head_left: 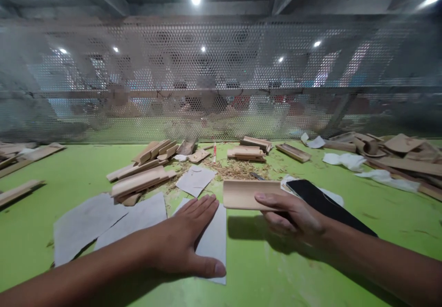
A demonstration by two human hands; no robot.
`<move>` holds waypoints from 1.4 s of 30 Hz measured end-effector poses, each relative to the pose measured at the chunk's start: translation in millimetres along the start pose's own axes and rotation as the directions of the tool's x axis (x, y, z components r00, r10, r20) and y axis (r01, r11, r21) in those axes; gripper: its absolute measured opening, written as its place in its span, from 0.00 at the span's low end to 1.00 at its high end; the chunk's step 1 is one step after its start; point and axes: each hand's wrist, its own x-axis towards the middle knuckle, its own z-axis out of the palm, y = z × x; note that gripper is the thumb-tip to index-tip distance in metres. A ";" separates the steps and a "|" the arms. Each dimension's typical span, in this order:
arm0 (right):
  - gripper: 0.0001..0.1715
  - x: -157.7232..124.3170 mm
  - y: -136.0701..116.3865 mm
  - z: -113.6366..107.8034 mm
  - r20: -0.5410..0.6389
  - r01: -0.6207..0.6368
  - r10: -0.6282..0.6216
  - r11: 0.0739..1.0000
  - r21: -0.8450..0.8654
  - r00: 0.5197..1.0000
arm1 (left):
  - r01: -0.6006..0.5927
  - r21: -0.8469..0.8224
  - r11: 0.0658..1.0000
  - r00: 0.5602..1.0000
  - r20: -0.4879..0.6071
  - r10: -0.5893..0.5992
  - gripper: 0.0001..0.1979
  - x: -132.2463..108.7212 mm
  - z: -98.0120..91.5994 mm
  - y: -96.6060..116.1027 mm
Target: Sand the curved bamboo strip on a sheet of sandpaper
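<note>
My left hand (186, 242) lies flat on a white sheet of paper (213, 240) on the green table, its fingers stretched forward and the thumb out to the right. In my right hand (293, 212) is a curved strip of pale bamboo (247, 194), pinched at its right end with the thumb on top. The strip hangs a little above the table and throws a shadow beneath it. Its left end is close to the paper's right edge. A black phone (328, 205) lies behind my right wrist, partly covering some white paper.
More paper sheets (86, 224) spread at the left. Several bamboo strips (138, 180) are stacked behind them, with others (247, 153) at the back middle. Shavings (238, 169) and a small blade (257, 176) lie between. A perforated metal screen (207, 67) closes off the back; scrap pieces (400, 150) pile up at right.
</note>
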 end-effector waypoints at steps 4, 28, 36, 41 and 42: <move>0.41 1.7 2.7 -0.4 0.012 -0.016 0.016 0.999 -0.028 1.000 | 0.003 0.003 1.000 1.000 0.006 -0.003 0.63 0.3 -0.2 0.1; 0.23 -6.1 2.8 4.6 0.395 0.507 -0.334 0.395 -0.766 0.856 | -0.048 -0.014 0.999 0.999 -0.027 0.048 0.64 1.6 3.4 -4.9; 0.25 -2.3 2.9 0.8 0.389 0.517 -0.372 0.360 -0.777 0.843 | -0.042 -0.007 0.999 0.999 -0.021 0.042 0.63 1.4 1.1 -2.5; 0.25 -3.1 0.5 -2.3 0.381 0.497 -0.332 0.421 -0.759 0.863 | -0.045 -0.014 0.999 0.998 -0.039 0.044 0.63 1.1 2.5 -3.2; 0.25 -1.8 0.6 -5.7 0.365 0.489 -0.345 0.412 -0.769 0.865 | -0.051 -0.021 0.998 0.998 -0.048 0.050 0.63 1.2 2.8 -3.4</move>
